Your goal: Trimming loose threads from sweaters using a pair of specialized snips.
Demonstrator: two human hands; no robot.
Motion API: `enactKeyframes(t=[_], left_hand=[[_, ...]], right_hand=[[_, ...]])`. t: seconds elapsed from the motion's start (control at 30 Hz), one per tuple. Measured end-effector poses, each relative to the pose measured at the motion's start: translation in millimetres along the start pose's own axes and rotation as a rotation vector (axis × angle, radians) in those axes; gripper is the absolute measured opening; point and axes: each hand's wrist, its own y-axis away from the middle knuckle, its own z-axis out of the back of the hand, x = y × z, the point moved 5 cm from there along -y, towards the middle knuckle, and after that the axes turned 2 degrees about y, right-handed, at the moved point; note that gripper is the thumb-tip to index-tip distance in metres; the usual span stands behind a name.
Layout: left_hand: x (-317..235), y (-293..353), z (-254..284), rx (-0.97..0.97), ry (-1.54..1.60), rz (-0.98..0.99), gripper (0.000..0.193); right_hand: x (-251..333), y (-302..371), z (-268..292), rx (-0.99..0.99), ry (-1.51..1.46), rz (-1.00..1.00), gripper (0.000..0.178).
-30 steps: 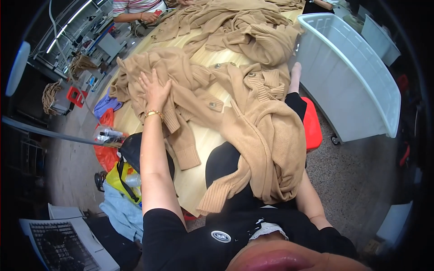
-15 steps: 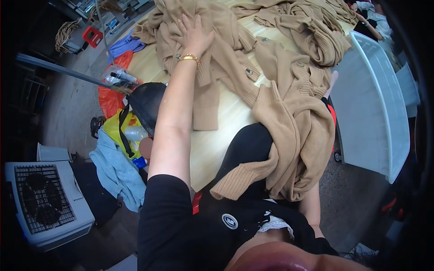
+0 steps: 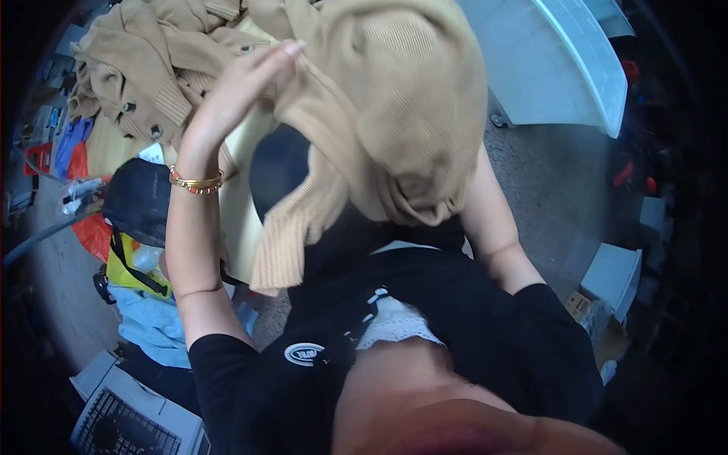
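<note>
A tan knit cardigan (image 3: 409, 98) hangs bunched over my lap and right arm, raised in a large rounded fold. One ribbed cuff (image 3: 277, 258) dangles across my left thigh. My left hand (image 3: 262, 72), with a bracelet at the wrist, is at the cardigan's left edge with its fingers closed on the cloth. My right forearm goes up under the cardigan on the right, and the cloth hides that hand and its fingers.
More tan buttoned knits (image 3: 144, 76) lie heaped on the pale wooden table (image 3: 244, 205) at the left. A black bag (image 3: 140, 201) and a light blue cloth (image 3: 155, 326) are beside its edge. A white wheeled bin (image 3: 546, 68) stands at the far right.
My left hand has come back from the garment heap to the cardigan's edge. The cardigan has been lifted into a fold over my right arm. The view has shifted right.
</note>
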Motion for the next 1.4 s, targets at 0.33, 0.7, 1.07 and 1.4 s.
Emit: enactKeyframes(t=[0.33, 0.7, 1.07, 1.4], left_hand=[[-4, 39, -1, -0.109, 0.436, -0.046, 0.051], [-46, -46, -27, 0.172, 0.684, -0.307, 0.046], [0, -3, -23, 0.283, 0.115, -0.308, 0.047], [-37, 111, 69, -0.579, 1.179, -0.558, 0.048]], right_hand=[[13, -100, -67, 0.207, 0.093, -0.062, 0.040], [113, 39, -210, 0.403, 0.280, 0.292, 0.039], [168, -10, -243, 0.474, 0.285, 0.341, 0.038], [117, 4, -223, 0.521, 0.176, 0.214, 0.037]])
